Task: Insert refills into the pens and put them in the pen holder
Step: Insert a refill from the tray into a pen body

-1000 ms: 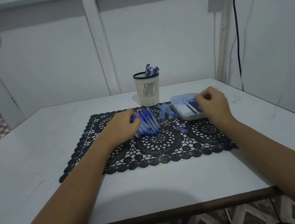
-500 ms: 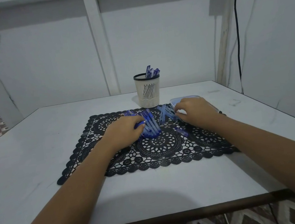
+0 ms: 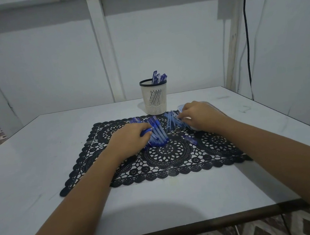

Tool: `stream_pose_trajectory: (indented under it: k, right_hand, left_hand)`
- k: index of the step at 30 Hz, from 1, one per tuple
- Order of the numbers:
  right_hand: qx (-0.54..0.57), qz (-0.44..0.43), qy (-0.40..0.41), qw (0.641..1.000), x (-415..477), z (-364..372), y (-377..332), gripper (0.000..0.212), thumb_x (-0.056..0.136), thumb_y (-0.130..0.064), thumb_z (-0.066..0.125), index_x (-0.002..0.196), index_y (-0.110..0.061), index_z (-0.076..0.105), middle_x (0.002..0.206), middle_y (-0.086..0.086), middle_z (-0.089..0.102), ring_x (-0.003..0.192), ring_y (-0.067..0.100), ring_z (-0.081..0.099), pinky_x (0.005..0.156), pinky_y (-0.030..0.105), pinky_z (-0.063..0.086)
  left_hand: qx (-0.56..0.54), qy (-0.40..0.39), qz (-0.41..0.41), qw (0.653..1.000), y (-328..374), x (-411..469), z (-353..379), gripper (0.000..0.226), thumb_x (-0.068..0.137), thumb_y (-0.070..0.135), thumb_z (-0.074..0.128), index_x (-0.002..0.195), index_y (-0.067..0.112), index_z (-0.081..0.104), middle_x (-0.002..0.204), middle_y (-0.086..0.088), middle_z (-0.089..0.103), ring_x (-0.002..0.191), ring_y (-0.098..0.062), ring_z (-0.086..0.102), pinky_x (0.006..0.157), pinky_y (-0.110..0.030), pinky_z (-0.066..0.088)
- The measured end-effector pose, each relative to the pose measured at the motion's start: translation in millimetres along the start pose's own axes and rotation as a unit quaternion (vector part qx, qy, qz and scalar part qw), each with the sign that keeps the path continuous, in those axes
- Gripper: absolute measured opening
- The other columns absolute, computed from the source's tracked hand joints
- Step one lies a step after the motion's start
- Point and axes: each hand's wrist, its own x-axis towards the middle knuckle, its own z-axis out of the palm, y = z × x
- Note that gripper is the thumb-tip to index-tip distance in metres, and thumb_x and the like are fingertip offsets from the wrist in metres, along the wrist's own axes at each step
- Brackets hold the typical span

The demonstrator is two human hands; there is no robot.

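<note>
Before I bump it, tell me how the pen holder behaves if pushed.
The pen holder is probably light: slotted walls, only a few pens inside. Taller than wide on the smooth table, it likely slides under a low push but may tip if pushed near the rim.

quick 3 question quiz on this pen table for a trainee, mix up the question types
1. True or false: the pen holder is empty.
2. What does the pile of pens lie on? A) a black lace mat B) a folded towel C) a book
3. Which hand is over the clear tray?
Key: 1 false, blue pens stick out of it; 2 A; 3 the right hand.
</note>
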Motion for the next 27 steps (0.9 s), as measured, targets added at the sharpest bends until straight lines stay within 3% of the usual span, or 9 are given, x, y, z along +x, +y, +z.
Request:
stream_pose_trajectory:
  k: [5,9,12,17,21,24,27]
  right_hand:
    - [0.127,0.036,-0.082,0.988,5,-12,4,0.03,0.092,-0.019,0.05,0.119,-0.017,0.063,0.125,0.008,0.056,0.111,0.021,0.051,0.091,0.025,0.035]
    - [0.196,0.095,-0.036,0.975,8,-19,16,0.026,0.091,-0.017,0.052,0.112,-0.014,0.066,0.118,0.007,0.063,0.098,0.014,0.056,0.08,0.018,0.033]
    - [0.169,0.157,-0.021,0.973,9,-16,31,0.022,0.088,-0.013,0.054,0.101,-0.005,0.07,0.107,0.01,0.068,0.085,0.014,0.055,0.074,0.021,0.037]
    - [0.095,0.198,-0.157,0.963,8,-4,42,0.03,0.087,-0.021,0.057,0.093,0.007,0.066,0.096,0.018,0.066,0.079,0.026,0.058,0.068,0.031,0.041]
    - [0.069,0.207,-0.168,0.961,9,-1,36,0.031,0.085,-0.022,0.056,0.059,-0.007,0.049,0.062,0.007,0.046,0.055,0.016,0.04,0.055,0.029,0.033]
    - [0.098,0.22,-0.145,0.96,13,4,36,0.02,0.08,-0.015,0.062,0.076,0.004,0.066,0.074,0.015,0.062,0.065,0.021,0.052,0.062,0.03,0.042]
    - [0.117,0.225,-0.144,0.957,16,7,34,0.018,0.081,-0.008,0.058,0.08,0.008,0.066,0.076,0.02,0.063,0.065,0.022,0.05,0.058,0.027,0.038]
  left_hand:
    - [0.003,-0.002,-0.001,1.0,0,0,0,0.032,0.094,0.034,0.045,0.122,0.023,0.057,0.114,0.001,0.063,0.099,-0.018,0.058,0.084,-0.036,0.048]
    - [0.0,-0.004,-0.006,1.0,0,0,0,0.032,0.094,0.034,0.045,0.122,0.023,0.057,0.115,0.001,0.063,0.1,-0.018,0.058,0.086,-0.038,0.048]
    - [-0.002,-0.004,-0.005,1.0,-1,0,0,0.032,0.094,0.034,0.045,0.121,0.024,0.057,0.114,0.001,0.063,0.099,-0.018,0.058,0.085,-0.038,0.049]
    - [0.005,-0.009,-0.001,1.0,0,0,0,0.032,0.094,0.035,0.044,0.121,0.024,0.057,0.114,0.002,0.063,0.099,-0.017,0.058,0.083,-0.034,0.049]
    - [0.006,-0.009,0.005,1.0,0,0,-1,0.032,0.094,0.034,0.044,0.121,0.024,0.057,0.115,0.002,0.063,0.099,-0.017,0.057,0.082,-0.033,0.048]
    - [0.005,-0.01,0.009,1.0,0,0,-1,0.031,0.095,0.034,0.043,0.121,0.024,0.057,0.114,0.002,0.063,0.099,-0.016,0.057,0.082,-0.032,0.047]
    - [0.003,-0.007,0.012,1.0,1,0,0,0.031,0.095,0.033,0.044,0.12,0.023,0.058,0.113,0.003,0.064,0.097,-0.015,0.058,0.079,-0.029,0.046]
